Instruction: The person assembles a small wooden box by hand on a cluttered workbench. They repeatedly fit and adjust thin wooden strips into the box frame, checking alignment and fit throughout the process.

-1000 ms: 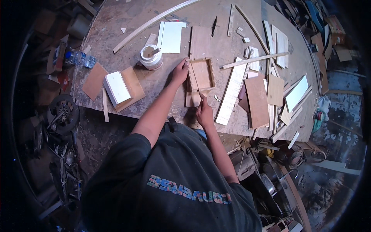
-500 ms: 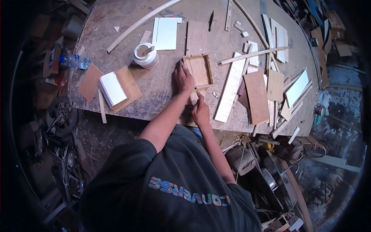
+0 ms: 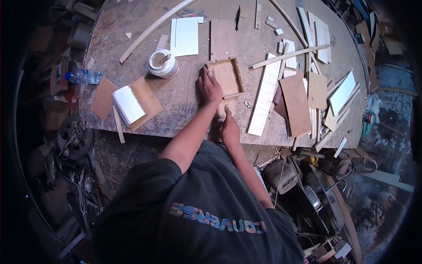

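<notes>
A shallow wooden box frame point(image 3: 241, 77), with a flat brown panel inside it, lies on the workbench in front of me. My left hand point(image 3: 211, 87) grips its left side, fingers stretched along the outer wall. Just below the box's near edge is a small pale wooden piece point(image 3: 223, 108). My right hand point(image 3: 230, 128) is closed at this piece, thumb pointing up along it; the curled fingers hide part of the grip. Beyond the box, a flat brown board point(image 3: 222, 37) lies on the bench. A small shiny metal piece point(image 3: 247, 104) sits to the right.
An open white tub point(image 3: 163, 65) with a tool in it stands left of the box. White panels point(image 3: 184, 37), a white block point(image 3: 128, 104), and a plastic bottle point(image 3: 83, 76) lie farther left. Wood strips and boards point(image 3: 294, 105) crowd the right side. The bench edge point(image 3: 167, 137) runs near my body.
My right hand and its thumb have drawn slightly back from the box's near edge, showing more of the pale piece. The left hand stays on the box. The whole view has shifted a little.
</notes>
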A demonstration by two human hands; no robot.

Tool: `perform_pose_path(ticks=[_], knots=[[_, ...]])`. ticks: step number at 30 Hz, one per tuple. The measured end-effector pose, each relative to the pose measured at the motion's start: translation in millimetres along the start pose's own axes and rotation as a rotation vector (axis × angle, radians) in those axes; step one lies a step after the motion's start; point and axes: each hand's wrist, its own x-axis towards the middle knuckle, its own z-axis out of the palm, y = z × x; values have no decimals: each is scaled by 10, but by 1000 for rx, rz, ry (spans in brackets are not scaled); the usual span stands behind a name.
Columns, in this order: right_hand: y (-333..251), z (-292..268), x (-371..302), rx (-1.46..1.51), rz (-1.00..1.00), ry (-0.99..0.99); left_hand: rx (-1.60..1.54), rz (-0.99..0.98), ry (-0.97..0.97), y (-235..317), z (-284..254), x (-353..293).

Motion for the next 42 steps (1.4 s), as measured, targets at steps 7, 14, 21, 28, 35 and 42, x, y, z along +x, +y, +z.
perform_pose_path(ticks=[7, 14, 21, 28, 35, 42], knots=[[18, -72, 80, -32, 4, -86, -2, 9, 1, -16, 11, 23], [47, -96, 143, -11, 25, -126, -12, 20, -13, 22, -4, -3], [-26, -225, 6, -54, 68, -172, 12, -32, -52, 76, -46, 8], [98, -82, -16, -31, -27, -73, -8, 15, -31, 40, -11, 33], [-78, -88, 185, -75, 55, -98, -28, 28, 2, 72, -41, -8], [66, -198, -28, -89, 19, -111, -62, 47, 27, 72, 11, 39]])
